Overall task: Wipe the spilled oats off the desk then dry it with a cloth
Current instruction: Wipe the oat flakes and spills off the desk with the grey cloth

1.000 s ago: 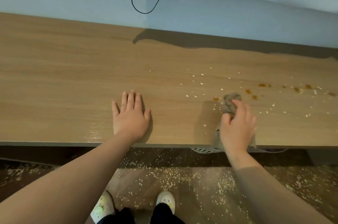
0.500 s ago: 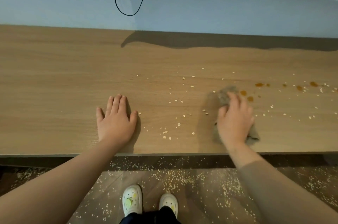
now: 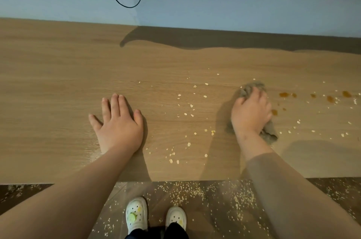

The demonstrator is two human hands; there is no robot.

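A wooden desk (image 3: 58, 74) fills the view. My right hand (image 3: 251, 113) presses down on a grey cloth (image 3: 251, 87), which pokes out beyond my fingers and behind my wrist. Loose oat flakes (image 3: 190, 106) lie scattered between my hands and to the right of the cloth. Several brown liquid spots (image 3: 284, 94) sit just right of my right hand. My left hand (image 3: 119, 125) lies flat on the desk with its fingers spread, holding nothing.
A pale wall (image 3: 214, 4) with a hanging black cable (image 3: 127, 5) runs behind the desk. Many oats lie on the dark floor (image 3: 205, 199) below the front edge, around my white shoes (image 3: 136, 215).
My right hand has pushed the cloth away from the desk's front edge, farther onto the desk. The left hand has stayed flat. The view has shifted.
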